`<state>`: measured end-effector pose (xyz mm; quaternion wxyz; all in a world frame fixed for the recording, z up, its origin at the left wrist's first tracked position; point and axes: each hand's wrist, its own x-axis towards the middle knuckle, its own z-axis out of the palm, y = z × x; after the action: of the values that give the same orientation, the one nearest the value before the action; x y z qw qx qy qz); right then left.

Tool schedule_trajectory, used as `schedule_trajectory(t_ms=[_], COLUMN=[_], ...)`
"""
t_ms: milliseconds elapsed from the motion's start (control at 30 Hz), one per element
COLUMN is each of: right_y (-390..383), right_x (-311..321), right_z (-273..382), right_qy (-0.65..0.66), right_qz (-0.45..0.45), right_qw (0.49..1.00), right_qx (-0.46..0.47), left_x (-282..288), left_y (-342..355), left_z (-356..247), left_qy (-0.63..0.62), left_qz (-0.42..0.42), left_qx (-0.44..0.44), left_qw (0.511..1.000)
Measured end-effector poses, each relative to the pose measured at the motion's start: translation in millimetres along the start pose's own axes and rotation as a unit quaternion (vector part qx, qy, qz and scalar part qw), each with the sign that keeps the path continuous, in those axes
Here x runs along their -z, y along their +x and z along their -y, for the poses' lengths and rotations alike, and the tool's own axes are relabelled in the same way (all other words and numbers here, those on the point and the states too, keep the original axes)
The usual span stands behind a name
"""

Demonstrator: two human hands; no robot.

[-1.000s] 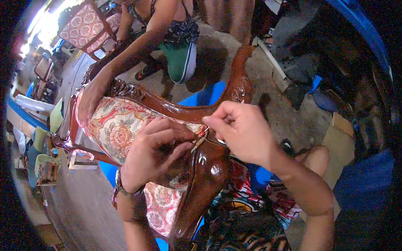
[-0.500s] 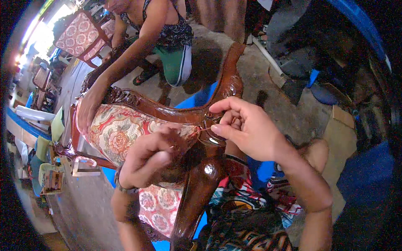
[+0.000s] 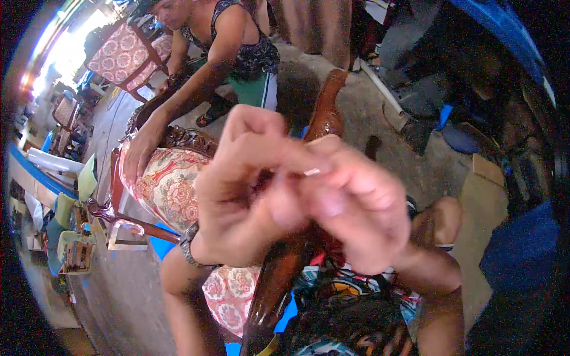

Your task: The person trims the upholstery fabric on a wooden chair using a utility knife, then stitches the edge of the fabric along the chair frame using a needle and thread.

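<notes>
Raised close together in front of me, both hands are blurred by motion. My left hand (image 3: 243, 184), with a band at the wrist, is closed with its fingertips pinched. My right hand (image 3: 362, 204) pinches too, its fingertips meeting the left's. A tiny pale speck shows between them, too small to name. Below and behind them lies a carved, glossy brown wooden chair frame (image 3: 328, 115) with a floral upholstered panel (image 3: 169, 184), partly hidden by my hands. A co-worker's hand (image 3: 141, 145) rests on the panel's far left end.
The co-worker (image 3: 237, 47) crouches beyond the chair. A second upholstered chair (image 3: 122, 53) stands at the back left. Wood and foam pieces (image 3: 68, 225) lie at the left. A pale pipe (image 3: 381, 86) and a cardboard sheet (image 3: 475, 225) are at the right.
Both hands have risen from the chair frame toward me and come together at the fingertips. Earlier, a thin thread-like strand showed by my right fingertips at the panel's edge.
</notes>
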<state>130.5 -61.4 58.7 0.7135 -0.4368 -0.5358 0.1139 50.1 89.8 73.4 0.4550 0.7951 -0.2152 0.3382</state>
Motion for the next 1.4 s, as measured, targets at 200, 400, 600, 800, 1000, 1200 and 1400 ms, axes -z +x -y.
schedule_trajectory(t_ms=[200,400,600,800,1000,1200,1400], right_y=[-28.5,-71.8,-89.9,-94.3,-105.3,-113.5,-120.4], right_x=[69.5,87.7,86.6,92.4,98.6,105.3,97.5], right_z=[60.3,59.2,38.5,35.9,31.5,37.8,33.7], right_qy=[0.298,0.268,0.245,0.24,0.224,0.221,0.217], right_qz=[-0.192,-0.204,-0.247,-0.263,-0.26,-0.246,-0.261], right_qw=[0.934,0.934,0.925,0.918,0.927,0.936,0.925], right_qx=[-0.04,-0.117,-0.153,-0.173,-0.151,-0.118,-0.17], left_x=[17.4,27.1,17.4,12.7,-7.0,-0.2,13.0], left_y=[-13.5,-32.0,-41.0,-20.1,-21.5,-51.9,-71.1], left_z=[3.7,-12.8,-1.8,-1.7,-13.6,-40.6,-47.4], left_qy=[0.201,0.519,0.44,0.429,0.55,0.564,0.451], left_qz=[0.031,0.206,0.202,0.27,0.388,0.42,0.399], left_qx=[0.098,0.219,0.218,0.273,0.113,0.104,0.207], left_qw=[0.974,0.8,0.847,0.818,0.731,0.704,0.771])
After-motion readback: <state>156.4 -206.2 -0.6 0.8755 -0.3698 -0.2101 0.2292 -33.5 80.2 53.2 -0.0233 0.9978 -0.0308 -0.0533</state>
